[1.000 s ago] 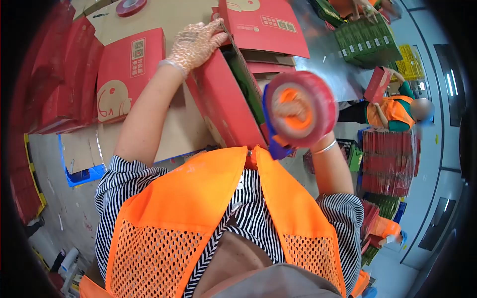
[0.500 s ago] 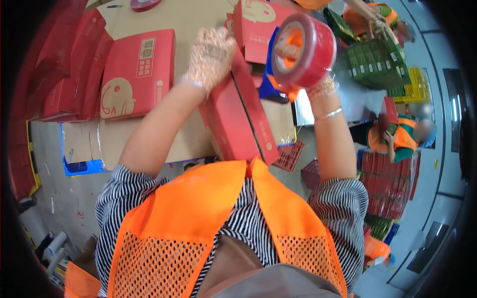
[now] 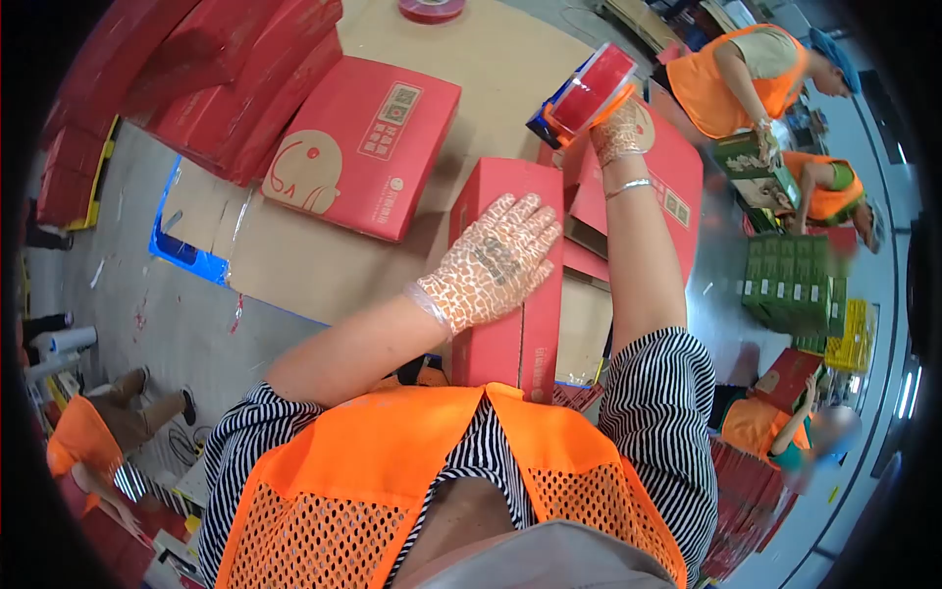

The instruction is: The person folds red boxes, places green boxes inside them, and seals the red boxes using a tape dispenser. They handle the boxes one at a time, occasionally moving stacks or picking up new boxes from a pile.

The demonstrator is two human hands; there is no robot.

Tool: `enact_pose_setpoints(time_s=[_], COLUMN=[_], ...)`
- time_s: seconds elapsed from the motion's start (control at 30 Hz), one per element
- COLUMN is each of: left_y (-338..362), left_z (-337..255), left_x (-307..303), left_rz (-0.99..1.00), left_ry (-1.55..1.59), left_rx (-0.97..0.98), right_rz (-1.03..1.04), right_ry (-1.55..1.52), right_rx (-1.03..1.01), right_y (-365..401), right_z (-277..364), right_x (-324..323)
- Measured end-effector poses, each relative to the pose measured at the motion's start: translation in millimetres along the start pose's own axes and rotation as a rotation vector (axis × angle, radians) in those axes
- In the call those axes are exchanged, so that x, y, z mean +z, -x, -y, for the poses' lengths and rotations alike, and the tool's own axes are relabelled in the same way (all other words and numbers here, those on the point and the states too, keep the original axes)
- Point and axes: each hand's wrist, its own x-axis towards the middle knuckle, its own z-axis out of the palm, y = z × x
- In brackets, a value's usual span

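My left hand (image 3: 491, 263), in a patterned glove, lies flat with fingers stretched across the top of a long red carton (image 3: 505, 365). The carton stands between me and the table, with a narrow seam along its upper face. My right hand (image 3: 618, 135), gloved too, is closed around a blue and orange tape dispenser (image 3: 592, 95) loaded with a wide red roll. The dispenser is held beyond the carton's far right corner, in front of another red box (image 3: 667, 162). Part of the right hand's grip is hidden behind the dispenser.
A closed red box (image 3: 363, 147) lies left on the cardboard-covered table (image 3: 294, 250). Red boxes (image 3: 221, 83) are stacked farther left, and a tape roll (image 3: 432, 9) sits at the far edge. Co-workers in orange vests handle boxes at right, near stacked green cartons (image 3: 795, 280).
My left hand has gone from the carton's far end to flat on its top. The tape dispenser has moved away from me, and the carton is turned straighter toward me. The view has shifted.
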Motion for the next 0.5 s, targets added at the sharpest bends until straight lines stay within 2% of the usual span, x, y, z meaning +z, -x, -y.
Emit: enact_pose_setpoints(time_s=[0.03, 0.07, 0.1, 0.17, 0.2, 0.23, 0.37, 0.43, 0.5], left_y=[1.5, 1.8, 1.6, 2.0, 2.2, 3.0, 0.8, -0.3, -2.8], left_z=[1.0, 0.4, -0.4, -1.3, -0.9, 0.9, 1.4, 0.4, 0.2], left_x=[-0.2, -0.9, -1.0, -0.7, -1.8, -2.5, 3.3, 2.2, 1.5], left_rz=[0.001, -0.01, -0.022, -0.029, -0.044, -0.062, -0.097, -0.055, -0.025], left_ry=[-0.008, 0.008, 0.029, 0.034, 0.06, 0.081, 0.077, 0.076, 0.069], left_rx=[-0.013, -0.01, -0.009, -0.023, -0.024, -0.024, -0.044, -0.013, 0.007], right_rz=[-0.018, 0.051, 0.056, -0.045, 0.108, 0.119, 0.355, 0.13, 0.336], right_ry=[-0.066, 0.296, 0.297, 0.096, 0.272, 0.271, -0.101, 0.151, -0.038], right_rx=[0.011, 0.01, 0.022, 0.398, 0.327, 0.335, 0.355, 0.279, 0.264], right_y=[0.9, -11.1, -18.2, -13.8, -5.1, -8.1, -24.0, 4.0, -7.1], right_z=[-6.5, -25.7, -41.3, -72.8, -91.0, -93.6, -68.8, -30.1, -24.7], right_x=[9.5, 4.2, -5.5, -2.7, -5.9, -2.0, 12.6, 72.2, 91.4])
